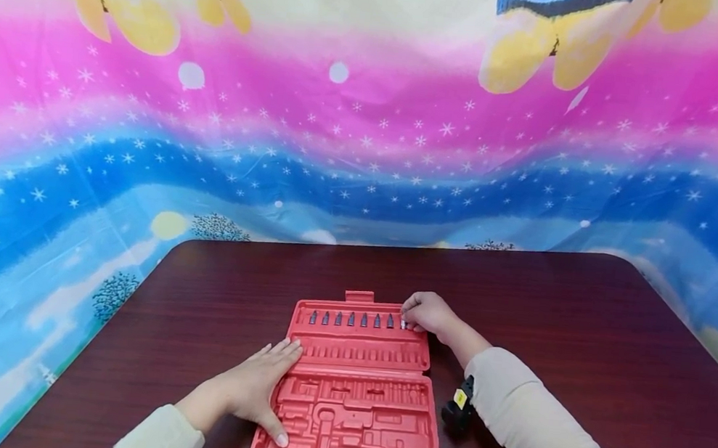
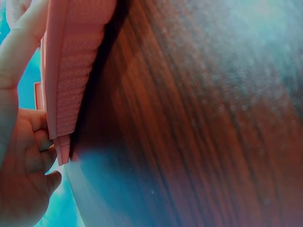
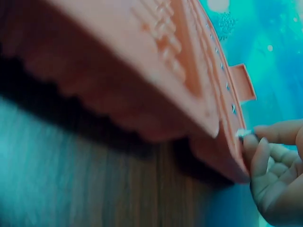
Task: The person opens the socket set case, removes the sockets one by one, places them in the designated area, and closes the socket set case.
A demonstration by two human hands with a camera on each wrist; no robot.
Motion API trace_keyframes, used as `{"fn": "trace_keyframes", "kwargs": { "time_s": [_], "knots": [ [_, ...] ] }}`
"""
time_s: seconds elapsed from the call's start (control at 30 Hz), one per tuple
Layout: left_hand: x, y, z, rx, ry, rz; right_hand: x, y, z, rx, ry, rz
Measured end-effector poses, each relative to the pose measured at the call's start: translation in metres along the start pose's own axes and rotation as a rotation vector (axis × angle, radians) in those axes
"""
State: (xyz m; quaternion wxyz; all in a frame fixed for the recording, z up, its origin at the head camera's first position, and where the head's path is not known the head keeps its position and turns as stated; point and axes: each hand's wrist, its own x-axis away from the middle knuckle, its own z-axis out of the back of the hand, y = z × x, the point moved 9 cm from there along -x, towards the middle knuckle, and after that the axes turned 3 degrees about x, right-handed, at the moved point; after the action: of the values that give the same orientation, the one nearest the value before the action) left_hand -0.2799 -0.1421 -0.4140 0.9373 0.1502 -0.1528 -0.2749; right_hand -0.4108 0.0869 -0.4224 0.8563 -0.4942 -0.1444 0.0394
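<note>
A red plastic tool case (image 1: 373,405) lies unfolded on the table, its two halves moulded with many recesses. Along the lid's top row stand several dark screwdriver bits (image 1: 351,319), evenly spaced. At the right end of that row my right hand (image 1: 428,312) pinches a small silvery screwdriver bit (image 3: 244,133) between thumb and fingertips; the fingers partly hide it. My left hand (image 1: 256,386) rests on the case's left edge with fingers spread, the thumb on the lower half. Seen from the left wrist, the case's ribbed side (image 2: 75,71) stands beside the hand (image 2: 23,156).
The dark reddish-brown wooden table (image 1: 553,310) extends around the case. A small latch tab (image 1: 359,296) juts from the case's far edge. Behind the table hangs a colourful printed cloth (image 1: 369,130). A black wrist camera (image 1: 459,406) sits beneath the right sleeve.
</note>
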Motion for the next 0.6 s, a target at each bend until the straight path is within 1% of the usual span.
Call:
{"fn": "trace_keyframes", "kwargs": {
  "time_s": [0.17, 0.3, 0.43, 0.6],
  "knots": [
    [-0.0005, -0.0007, -0.0004, -0.006, 0.005, -0.002, -0.0013, 0.0046, 0.0005, -0.039, -0.031, 0.027],
    [-0.0002, -0.0013, -0.0009, -0.014, 0.013, -0.007, 0.0003, 0.0051, 0.0003, -0.076, -0.045, 0.028],
    [-0.0003, -0.001, -0.0011, -0.021, 0.02, -0.015, 0.003, 0.0053, 0.0022, -0.093, -0.024, 0.025],
    [-0.0008, -0.0012, -0.0009, -0.011, 0.011, -0.009, 0.0051, 0.0047, 0.0033, -0.089, -0.002, 0.054]
  ]
}}
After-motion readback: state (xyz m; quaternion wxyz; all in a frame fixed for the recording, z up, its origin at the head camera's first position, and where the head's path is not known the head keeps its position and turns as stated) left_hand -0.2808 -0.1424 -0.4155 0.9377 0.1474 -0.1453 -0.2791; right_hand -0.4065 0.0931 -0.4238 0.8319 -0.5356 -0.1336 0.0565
